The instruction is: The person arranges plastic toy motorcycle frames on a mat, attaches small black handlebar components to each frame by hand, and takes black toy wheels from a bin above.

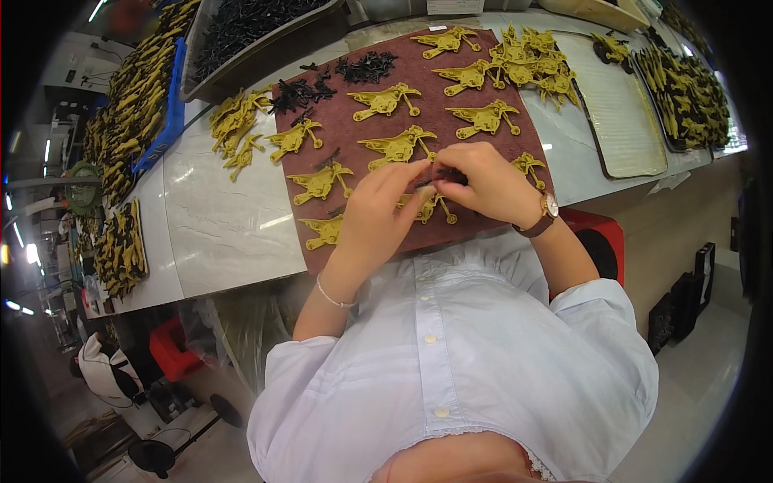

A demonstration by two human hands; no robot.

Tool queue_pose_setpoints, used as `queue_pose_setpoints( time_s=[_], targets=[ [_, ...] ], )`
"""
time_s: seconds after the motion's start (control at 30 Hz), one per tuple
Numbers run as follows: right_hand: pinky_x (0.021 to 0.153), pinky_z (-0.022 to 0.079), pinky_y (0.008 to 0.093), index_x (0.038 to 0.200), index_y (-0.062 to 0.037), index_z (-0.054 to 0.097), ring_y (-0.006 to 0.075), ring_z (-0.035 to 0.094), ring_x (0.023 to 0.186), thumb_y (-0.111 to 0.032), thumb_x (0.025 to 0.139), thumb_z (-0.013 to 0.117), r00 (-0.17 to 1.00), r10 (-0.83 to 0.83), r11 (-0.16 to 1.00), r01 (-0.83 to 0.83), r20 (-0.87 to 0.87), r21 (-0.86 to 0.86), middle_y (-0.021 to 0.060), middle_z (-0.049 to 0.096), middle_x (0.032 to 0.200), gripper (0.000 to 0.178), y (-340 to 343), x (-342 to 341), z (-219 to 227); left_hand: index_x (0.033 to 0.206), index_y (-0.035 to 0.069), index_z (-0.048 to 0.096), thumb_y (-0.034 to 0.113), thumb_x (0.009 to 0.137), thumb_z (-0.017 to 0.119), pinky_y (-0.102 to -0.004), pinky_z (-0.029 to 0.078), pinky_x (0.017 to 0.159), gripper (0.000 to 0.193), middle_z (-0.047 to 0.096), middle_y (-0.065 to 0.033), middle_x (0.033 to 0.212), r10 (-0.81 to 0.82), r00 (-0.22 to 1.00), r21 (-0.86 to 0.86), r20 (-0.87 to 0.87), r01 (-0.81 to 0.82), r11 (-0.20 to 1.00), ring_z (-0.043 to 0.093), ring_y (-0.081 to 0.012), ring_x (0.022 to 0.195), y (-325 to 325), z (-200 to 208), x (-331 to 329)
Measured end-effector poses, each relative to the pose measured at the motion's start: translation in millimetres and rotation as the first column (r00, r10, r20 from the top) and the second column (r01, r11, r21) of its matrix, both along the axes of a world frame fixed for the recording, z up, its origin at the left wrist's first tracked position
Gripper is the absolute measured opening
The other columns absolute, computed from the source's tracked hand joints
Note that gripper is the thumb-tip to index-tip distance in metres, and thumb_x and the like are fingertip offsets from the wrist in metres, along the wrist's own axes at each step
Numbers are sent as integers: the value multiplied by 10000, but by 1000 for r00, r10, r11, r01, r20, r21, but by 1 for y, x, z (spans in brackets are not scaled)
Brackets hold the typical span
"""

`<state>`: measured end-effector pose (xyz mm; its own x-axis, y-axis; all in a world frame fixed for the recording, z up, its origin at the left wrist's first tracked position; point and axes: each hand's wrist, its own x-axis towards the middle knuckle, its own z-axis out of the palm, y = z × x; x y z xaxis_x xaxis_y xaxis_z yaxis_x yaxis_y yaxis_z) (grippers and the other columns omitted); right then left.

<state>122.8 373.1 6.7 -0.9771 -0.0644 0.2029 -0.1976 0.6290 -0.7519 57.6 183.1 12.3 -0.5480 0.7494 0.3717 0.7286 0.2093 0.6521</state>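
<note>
My left hand (377, 211) and my right hand (485, 183) meet above the near middle of a maroon cloth. Their fingertips are pinched together on a small black plastic part (424, 183). More black shows inside the curled fingers of my right hand, too covered to make out. Just beneath both hands lies a yellow plastic piece (441, 212), partly hidden by them. Beyond the fingers rests another yellow piece (394, 147), with a pointed end and a small arm. Similar yellow pieces are laid out in rough columns on the cloth (435, 74).
Loose black parts (366, 68) lie at the cloth's far left, before a grey bin (266, 46) of black parts. Yellow pieces are heaped at far right (533, 64) and left (235, 121). A white tray (620, 121) and a blue crate (167, 121) flank the cloth.
</note>
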Motion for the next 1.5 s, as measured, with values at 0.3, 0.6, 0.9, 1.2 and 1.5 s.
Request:
queue_pose_setpoints(
  time_s=[0.3,0.6,0.9,1.2,1.5],
  targets=[
    [597,470,355,869,25,637,335,595,650,-123,736,717,986,116,980,-95,115,-172,166,636,728,214,1,0,5,933,8,664,13,804,696,-346,527,667,133,680,-108,882,-13,999,147,46,6,989,667,-261,772,9,6,0],
    [568,416,191,1026,-6,698,20,538,657,-198,895,693,917,283,759,-36,280,-650,-23,622,752,232,22,-10,-5,957,-13,533,-7,930,563,-248,518,797,41,677,-133,1041,-72,829,280,554,-104,954,639,-123,937,9,19,-14],
    [559,441,218,1014,-17,699,48,581,656,-231,914,656,991,-22,737,104,130,-668,-4,668,781,240,25,-27,9,970,9,489,21,913,580,-259,520,750,109,662,-115,976,-89,757,326,648,-170,930,642,-121,894,13,21,-53],
    [590,526,399,953,-99,672,288,669,715,-82,782,613,998,-15,856,48,-67,515,100,659,806,181,-9,-30,-26,1023,11,614,65,878,589,-291,514,667,157,671,-100,833,-37,970,-210,240,89,974,651,-146,710,43,-16,-103],
    [591,543,368,715,-79,696,267,698,722,-106,721,687,998,0,748,-46,69,662,114,687,798,29,-17,-30,-30,1073,17,581,27,888,543,-386,507,761,189,635,-136,922,-159,987,-190,-16,153,970,642,-305,864,55,-43,-101]
  ],
)
